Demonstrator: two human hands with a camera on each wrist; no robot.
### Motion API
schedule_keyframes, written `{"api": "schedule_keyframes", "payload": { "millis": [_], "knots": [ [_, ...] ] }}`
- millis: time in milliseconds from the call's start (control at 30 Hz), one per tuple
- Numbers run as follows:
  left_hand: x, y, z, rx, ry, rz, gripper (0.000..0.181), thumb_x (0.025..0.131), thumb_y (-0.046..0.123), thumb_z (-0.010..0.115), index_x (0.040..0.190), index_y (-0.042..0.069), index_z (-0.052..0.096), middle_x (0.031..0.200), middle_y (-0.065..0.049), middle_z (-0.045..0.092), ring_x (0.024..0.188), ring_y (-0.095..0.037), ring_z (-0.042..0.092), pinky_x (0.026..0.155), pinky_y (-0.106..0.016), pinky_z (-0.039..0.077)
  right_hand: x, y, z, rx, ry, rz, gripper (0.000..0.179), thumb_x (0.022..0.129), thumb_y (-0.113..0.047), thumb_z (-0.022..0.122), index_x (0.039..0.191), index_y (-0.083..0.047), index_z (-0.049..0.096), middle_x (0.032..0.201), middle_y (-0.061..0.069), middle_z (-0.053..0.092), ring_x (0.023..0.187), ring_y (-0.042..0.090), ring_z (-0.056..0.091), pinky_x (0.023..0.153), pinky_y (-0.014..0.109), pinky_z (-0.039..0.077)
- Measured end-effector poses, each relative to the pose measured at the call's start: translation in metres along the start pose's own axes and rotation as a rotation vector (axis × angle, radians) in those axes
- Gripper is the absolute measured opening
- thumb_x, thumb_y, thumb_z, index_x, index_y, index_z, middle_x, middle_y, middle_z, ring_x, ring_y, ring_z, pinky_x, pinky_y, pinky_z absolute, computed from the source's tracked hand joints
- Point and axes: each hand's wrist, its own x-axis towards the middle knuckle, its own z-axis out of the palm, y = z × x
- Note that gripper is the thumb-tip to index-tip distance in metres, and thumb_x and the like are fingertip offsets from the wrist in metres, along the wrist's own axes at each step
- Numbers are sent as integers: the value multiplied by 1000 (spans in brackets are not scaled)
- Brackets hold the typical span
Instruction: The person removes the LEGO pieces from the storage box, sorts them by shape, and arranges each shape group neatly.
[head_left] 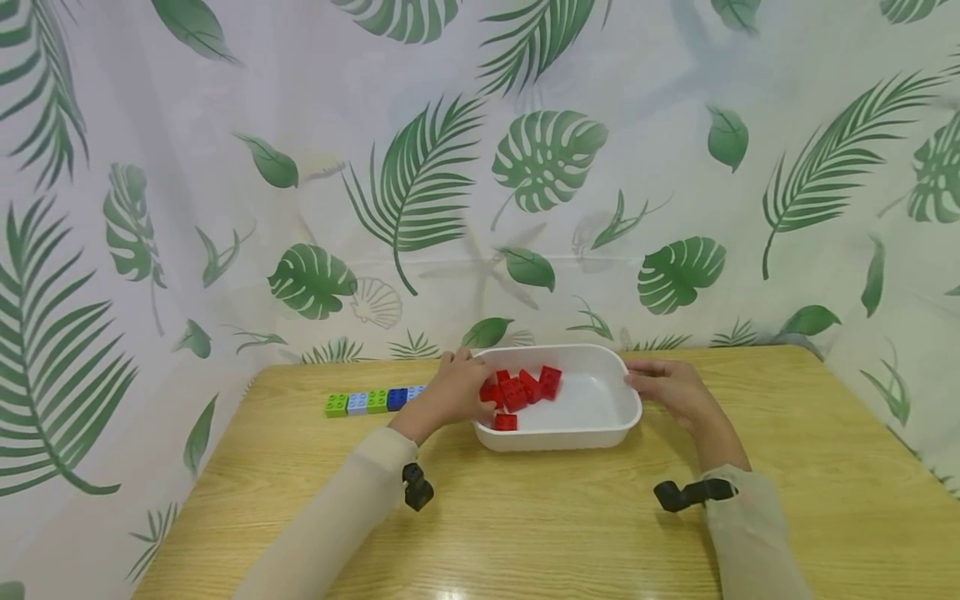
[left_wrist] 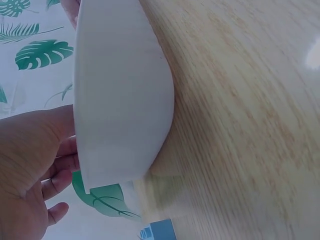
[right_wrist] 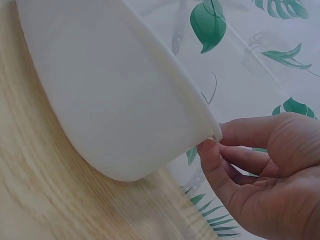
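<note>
A white plastic tray [head_left: 558, 440] stands on the table with several red toy bricks [head_left: 513, 394] gathered in its left half. My left hand [head_left: 453, 390] reaches over the tray's left end, its thumb beside the red bricks. In the left wrist view, the tray wall [left_wrist: 122, 90] hides the thumb tip and part of the fingers, so whether they hold a brick cannot be seen. On the opposite end, my right hand [head_left: 670, 390] pinches the rim between thumb and fingers, clearly seen in the right wrist view, where the fingers [right_wrist: 245, 132] meet the tray's edge.
Left of the tray, a straight row of green, light blue and dark blue bricks [head_left: 377, 401] runs along the wooden table [head_left: 540, 508], its right end behind my left hand. A leaf-printed cloth [head_left: 450, 183] hangs right behind the table's back edge.
</note>
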Motion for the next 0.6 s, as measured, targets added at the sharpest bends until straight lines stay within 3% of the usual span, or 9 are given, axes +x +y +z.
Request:
{"api": "schedule_keyframes", "payload": {
  "millis": [333, 600],
  "knots": [
    [-7, 0, -10, 0, 82, 33, 30, 89, 29, 78, 113, 12, 73, 107, -2, 71, 104, -20, 48, 92, -38, 36, -1, 1, -2, -22, 1, 6, 52, 101, -21, 63, 143, 9, 51, 145, 27, 54, 97, 1, 64, 89, 23, 57],
    [-21, -10, -26, -98, 160, 31, 25, 89, 26, 78, 111, 14, 74, 104, 1, 72, 98, -17, 47, 88, -36, 37, -3, 0, -2, -32, -2, 5, 53, 101, -23, 64, 143, 8, 52, 144, 26, 56, 98, 1, 64, 88, 23, 57]
  ]
}}
